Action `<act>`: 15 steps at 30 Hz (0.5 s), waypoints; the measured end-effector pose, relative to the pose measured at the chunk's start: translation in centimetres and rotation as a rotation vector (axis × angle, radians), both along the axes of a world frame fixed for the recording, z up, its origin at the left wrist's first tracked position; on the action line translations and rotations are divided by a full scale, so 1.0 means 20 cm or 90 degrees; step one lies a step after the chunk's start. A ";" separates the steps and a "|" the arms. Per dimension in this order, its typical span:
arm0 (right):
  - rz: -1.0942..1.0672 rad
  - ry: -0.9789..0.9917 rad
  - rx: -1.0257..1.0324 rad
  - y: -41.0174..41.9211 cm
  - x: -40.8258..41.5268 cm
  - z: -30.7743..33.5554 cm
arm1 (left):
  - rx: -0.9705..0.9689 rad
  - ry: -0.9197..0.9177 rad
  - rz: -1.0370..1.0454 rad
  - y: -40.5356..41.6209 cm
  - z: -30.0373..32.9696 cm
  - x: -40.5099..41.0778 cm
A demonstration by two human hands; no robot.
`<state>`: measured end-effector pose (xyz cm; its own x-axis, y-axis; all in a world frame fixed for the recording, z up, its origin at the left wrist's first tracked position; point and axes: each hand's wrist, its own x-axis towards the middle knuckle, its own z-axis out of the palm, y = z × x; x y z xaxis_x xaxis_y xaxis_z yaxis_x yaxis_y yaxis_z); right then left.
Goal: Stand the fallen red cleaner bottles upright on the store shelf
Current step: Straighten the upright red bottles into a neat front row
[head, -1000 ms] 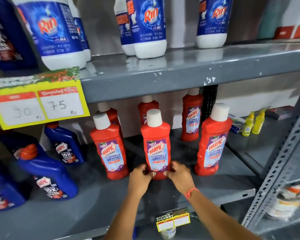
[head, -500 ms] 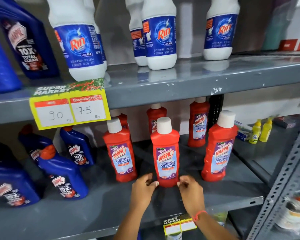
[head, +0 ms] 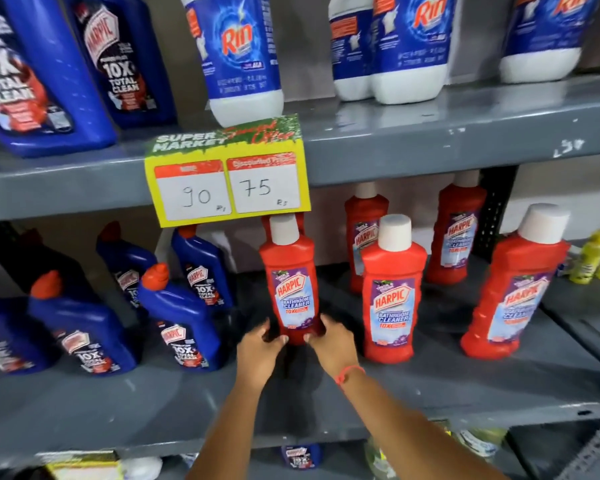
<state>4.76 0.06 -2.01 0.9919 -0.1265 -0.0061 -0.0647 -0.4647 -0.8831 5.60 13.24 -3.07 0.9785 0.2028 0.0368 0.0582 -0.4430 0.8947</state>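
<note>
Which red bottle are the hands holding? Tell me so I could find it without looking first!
Find the yellow price tag reading 90 and 75 on the grey shelf edge. Right below it stands a red Harpic bottle with a white cap. It is the only red one with the left hand and right hand touching its base.
</note>
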 end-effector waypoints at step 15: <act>-0.019 0.015 0.000 0.00 -0.05 -0.05 | 0.076 -0.032 -0.058 0.00 -0.02 -0.06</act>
<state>3.69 0.08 -2.96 0.9874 -0.1553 -0.0297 -0.0992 -0.4619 -0.8814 4.37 13.33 -3.39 0.9889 0.1053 0.1046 -0.0302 -0.5478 0.8361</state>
